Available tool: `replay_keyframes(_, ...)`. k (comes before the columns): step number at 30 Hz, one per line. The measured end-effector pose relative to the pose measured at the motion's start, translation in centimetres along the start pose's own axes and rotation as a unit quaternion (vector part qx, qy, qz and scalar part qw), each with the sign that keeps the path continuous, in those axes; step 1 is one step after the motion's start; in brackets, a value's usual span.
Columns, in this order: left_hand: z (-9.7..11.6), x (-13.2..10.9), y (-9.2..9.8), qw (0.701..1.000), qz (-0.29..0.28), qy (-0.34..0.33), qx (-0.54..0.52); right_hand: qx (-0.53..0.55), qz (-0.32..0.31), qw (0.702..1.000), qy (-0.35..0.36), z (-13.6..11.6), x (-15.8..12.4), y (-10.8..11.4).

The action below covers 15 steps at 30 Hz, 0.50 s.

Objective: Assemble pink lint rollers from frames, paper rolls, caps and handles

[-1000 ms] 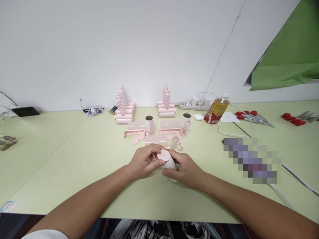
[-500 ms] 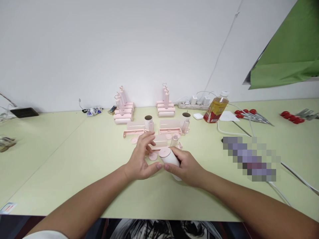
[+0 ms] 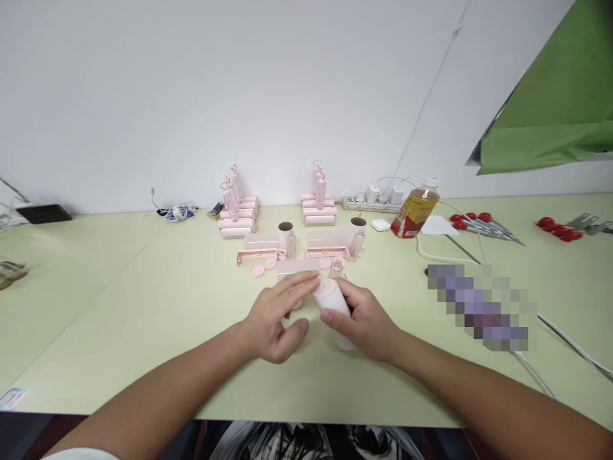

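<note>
My right hand point(image 3: 366, 319) is wrapped round a white roll point(image 3: 334, 304) with a pink cap on its far end, held tilted just above the pale green table point(image 3: 143, 306). My left hand point(image 3: 275, 313) lies open beside it, its fingers stretched out over a pink disc on the table and its fingertips close to the roll's pink end. Just beyond the hands lie a pale pink cover point(image 3: 297, 266), a clear small tube point(image 3: 336, 268) and loose pink discs point(image 3: 258, 271).
Further back stand pink holders point(image 3: 258, 249), cardboard cores point(image 3: 286, 232) and two stacks of pink rollers point(image 3: 237, 220). A bottle of amber liquid point(image 3: 416, 211), a power strip point(image 3: 371, 199), red-handled tools point(image 3: 479, 223) and white cables lie to the right.
My left hand let go of the pink cap on the roll's end, reached forward over the table, then came back flat next to the roll. My right hand kept hold of the roll.
</note>
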State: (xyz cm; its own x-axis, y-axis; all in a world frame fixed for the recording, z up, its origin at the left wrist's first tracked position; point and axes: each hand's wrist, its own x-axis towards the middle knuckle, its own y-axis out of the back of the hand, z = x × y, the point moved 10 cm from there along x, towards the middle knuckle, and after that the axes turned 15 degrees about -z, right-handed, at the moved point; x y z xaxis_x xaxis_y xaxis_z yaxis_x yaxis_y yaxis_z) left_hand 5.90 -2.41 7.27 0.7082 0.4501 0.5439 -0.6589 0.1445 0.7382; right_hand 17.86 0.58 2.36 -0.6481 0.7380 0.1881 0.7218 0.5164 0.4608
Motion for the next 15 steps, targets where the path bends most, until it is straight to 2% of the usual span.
replay_keyframes(2, -1.1, 0.1, 0.6, 0.996, -0.002, 0.070, 0.048, -0.013, 0.038, 0.999, -0.006, 0.0, -0.4, 1.2)
replay_keyframes(3, -1.9, 0.2, 0.3, 0.989, -0.034, 0.118, 0.078, -0.019, 0.057, 0.998, -0.011, 0.0, -0.7, 1.8)
replay_keyframes(5, -3.7, 0.2, -1.2, 0.955, -0.149, 0.216, 0.138, -0.027, 0.089, 0.995, -0.022, 0.2, -1.1, 2.9)
replay_keyframes(8, -5.7, -0.9, -3.9, 0.877, -0.312, 0.306, 0.198, -0.024, 0.112, 0.993, -0.025, 0.4, -1.4, 3.6)
replay_keyframes(11, -6.6, -1.8, -5.8, 0.831, -0.383, 0.340, 0.217, -0.031, 0.112, 0.993, -0.022, 0.3, -1.4, 3.5)
replay_keyframes(15, -6.4, -2.3, -7.4, 0.820, -0.420, 0.317, 0.225, -0.042, 0.097, 0.994, -0.027, 0.2, -1.3, 3.1)
